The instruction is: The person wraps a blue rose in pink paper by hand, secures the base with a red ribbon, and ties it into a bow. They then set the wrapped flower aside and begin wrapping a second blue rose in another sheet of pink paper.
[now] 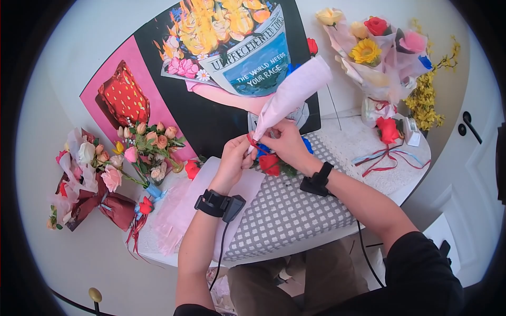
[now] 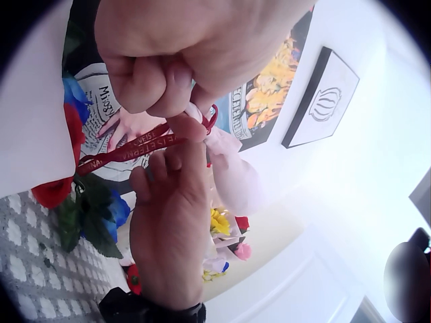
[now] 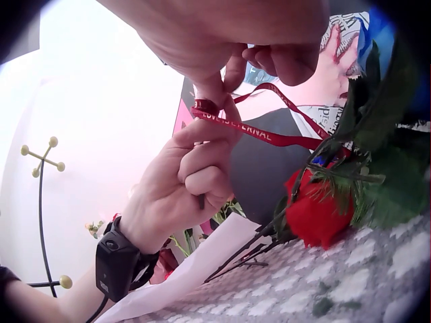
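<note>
A pale pink paper-wrapped bouquet cone leans up to the right, its wide end away from the person. Near its narrow end, my left hand grips the wrapped stem with curled fingers. A red ribbon with printed lettering loops around that narrow end. My right hand pinches the ribbon close beside the left thumb. The ribbon's loose length hangs down toward a red rose with green leaves lying on the cloth. Blue flowers lie by the rose, partly behind the right hand in the head view.
Pink wrapping sheets lie under the left forearm on the grey patterned cloth. Finished-looking bouquets stand at the left and right. Ribbons lie at the table's right. A large painted board leans at the back.
</note>
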{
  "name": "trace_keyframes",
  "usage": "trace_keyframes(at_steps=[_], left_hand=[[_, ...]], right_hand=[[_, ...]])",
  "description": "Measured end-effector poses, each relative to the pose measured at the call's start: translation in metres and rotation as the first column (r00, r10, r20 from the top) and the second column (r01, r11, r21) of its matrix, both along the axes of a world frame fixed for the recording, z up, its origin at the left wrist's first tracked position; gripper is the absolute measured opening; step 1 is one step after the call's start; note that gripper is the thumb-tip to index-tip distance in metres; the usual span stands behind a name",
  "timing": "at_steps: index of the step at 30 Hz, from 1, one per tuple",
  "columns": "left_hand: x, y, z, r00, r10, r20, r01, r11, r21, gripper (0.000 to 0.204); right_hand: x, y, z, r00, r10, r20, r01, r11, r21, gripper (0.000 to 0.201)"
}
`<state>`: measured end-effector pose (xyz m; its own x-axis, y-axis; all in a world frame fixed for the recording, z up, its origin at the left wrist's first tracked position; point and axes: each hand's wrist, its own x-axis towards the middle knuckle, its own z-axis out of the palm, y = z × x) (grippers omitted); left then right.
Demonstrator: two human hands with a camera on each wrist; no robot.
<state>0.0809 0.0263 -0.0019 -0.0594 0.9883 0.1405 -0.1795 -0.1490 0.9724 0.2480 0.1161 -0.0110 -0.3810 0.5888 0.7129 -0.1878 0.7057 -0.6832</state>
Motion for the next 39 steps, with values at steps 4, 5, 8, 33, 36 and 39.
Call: trace_keyframes(at_steps=[4,5,8,33,36,39], left_hand=[[0.001,0.002,-0.003,0.998,0.057,-0.006,-0.057,0.996,0.065,0.024],[0.001,0.003,-0.004,0.997,0.075,-0.027,-0.072,0.993,0.093,0.023],[0.002,0.005,-0.008,0.991,0.128,-0.049,-0.122,0.987,0.108,0.023],[0.011,0.005,-0.009,0.985,0.160,-0.070,-0.146,0.975,0.167,0.037],[0.009,0.006,-0.010,0.986,0.154,-0.068,-0.141,0.977,0.163,0.038],[0.007,0.006,-0.010,0.992,0.110,-0.055,-0.101,0.984,0.148,0.038]], right_hand=[[-0.005,0.004,-0.005,1.000,0.023,-0.015,-0.023,0.999,0.023,0.022],[-0.006,0.005,-0.007,0.996,0.088,-0.020,-0.089,0.994,-0.063,0.021],[-0.013,0.007,-0.013,0.974,0.214,-0.074,-0.225,0.953,-0.203,0.021],[0.003,0.001,0.003,0.777,0.542,-0.320,-0.606,0.506,-0.614,0.014],[0.003,0.001,0.003,0.773,0.538,-0.337,-0.610,0.484,-0.628,0.014],[0.001,0.005,0.000,0.766,0.552,-0.331,-0.618,0.486,-0.618,0.014]])
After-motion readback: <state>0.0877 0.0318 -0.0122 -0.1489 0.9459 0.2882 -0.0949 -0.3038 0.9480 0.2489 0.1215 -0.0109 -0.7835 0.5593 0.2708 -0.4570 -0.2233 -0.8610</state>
